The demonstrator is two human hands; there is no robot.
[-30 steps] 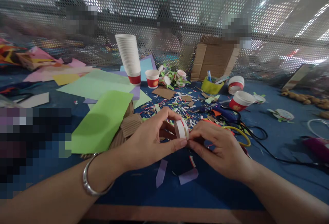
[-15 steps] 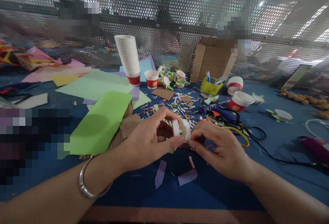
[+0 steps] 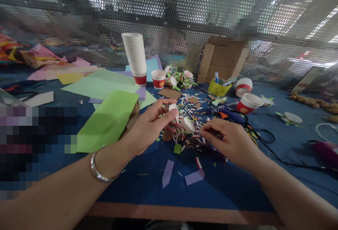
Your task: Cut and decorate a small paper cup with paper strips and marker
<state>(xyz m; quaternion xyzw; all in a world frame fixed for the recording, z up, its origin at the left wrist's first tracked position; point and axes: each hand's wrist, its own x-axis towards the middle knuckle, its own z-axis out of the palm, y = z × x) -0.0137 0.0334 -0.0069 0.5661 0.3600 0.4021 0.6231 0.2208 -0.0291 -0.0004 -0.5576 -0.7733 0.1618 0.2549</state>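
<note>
My left hand (image 3: 148, 128) is raised over a litter of paper scraps (image 3: 185, 115) and pinches a small white cup piece (image 3: 174, 112) between thumb and fingers, the index finger stretched out. A second white cup piece (image 3: 188, 124) sits just right of it, between my hands, over the scraps. To the right, my right hand (image 3: 228, 142) hovers low with its fingertips pressed together near the scraps; what they hold, if anything, is hidden. A silver bangle (image 3: 101, 168) circles my left wrist.
A tall stack of white cups (image 3: 135, 56) and a red-and-white cup (image 3: 158, 79) stand behind. Green paper (image 3: 109, 120) lies left, cardboard (image 3: 221, 59) leans on the mesh screen, more cups (image 3: 247, 103) and a black cable (image 3: 264, 140) lie right. Purple scraps (image 3: 194, 177) lie near the table's front edge.
My hands have pulled apart. The white cup ring they held together has come apart into two pieces; one stays in my left hand, the other is between the hands.
</note>
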